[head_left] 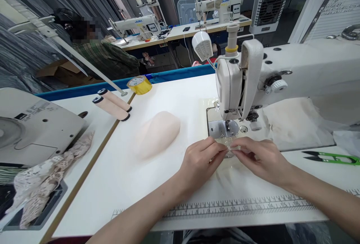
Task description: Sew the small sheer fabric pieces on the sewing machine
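My left hand [201, 158] and my right hand [260, 158] meet in front of the sewing machine [233, 82], both in a pinch. Between their fingertips is a small, pale, sheer piece of material [230, 149]; its exact kind is too small to make out. The fingertips are just on the near side of the presser foot [227, 125] and the metal needle plate [215, 127]. To the left of my hands a beige moulded bra cup [161, 133] lies on the white table.
Green thread snips [334, 158] lie at the right. Pale fabric [295, 124] rests under the machine arm. Thread cones [112, 107] and yellow tape [140, 85] are at the left. A ruler strip [225, 210] runs along the front edge. Beyond sits another person [104, 56].
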### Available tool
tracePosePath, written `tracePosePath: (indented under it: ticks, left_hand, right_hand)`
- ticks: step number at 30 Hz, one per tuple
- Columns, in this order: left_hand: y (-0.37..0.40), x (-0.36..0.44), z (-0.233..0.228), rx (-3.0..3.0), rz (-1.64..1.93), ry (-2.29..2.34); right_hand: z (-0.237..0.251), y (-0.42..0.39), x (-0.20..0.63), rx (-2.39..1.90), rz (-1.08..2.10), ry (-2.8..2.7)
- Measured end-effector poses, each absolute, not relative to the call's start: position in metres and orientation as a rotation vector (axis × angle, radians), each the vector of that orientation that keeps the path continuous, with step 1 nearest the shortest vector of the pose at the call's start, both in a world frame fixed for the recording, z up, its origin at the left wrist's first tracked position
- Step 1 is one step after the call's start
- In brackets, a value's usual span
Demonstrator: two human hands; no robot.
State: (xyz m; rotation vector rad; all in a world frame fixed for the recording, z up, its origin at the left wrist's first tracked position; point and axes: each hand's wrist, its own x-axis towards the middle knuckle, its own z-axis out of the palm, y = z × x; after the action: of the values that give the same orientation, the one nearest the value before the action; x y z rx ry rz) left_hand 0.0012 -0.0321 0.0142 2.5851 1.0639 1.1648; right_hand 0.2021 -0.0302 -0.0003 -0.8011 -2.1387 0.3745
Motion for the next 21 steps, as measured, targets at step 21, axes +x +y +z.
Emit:
tracePosePath:
  ticks: [21]
  left_hand:
    - [-0.0324,0.0012,0.0154,2.457,1.081,1.11]
  right_hand:
    - [0.0026,-0.0297,0.2014,-0.793,0.344,-2.151]
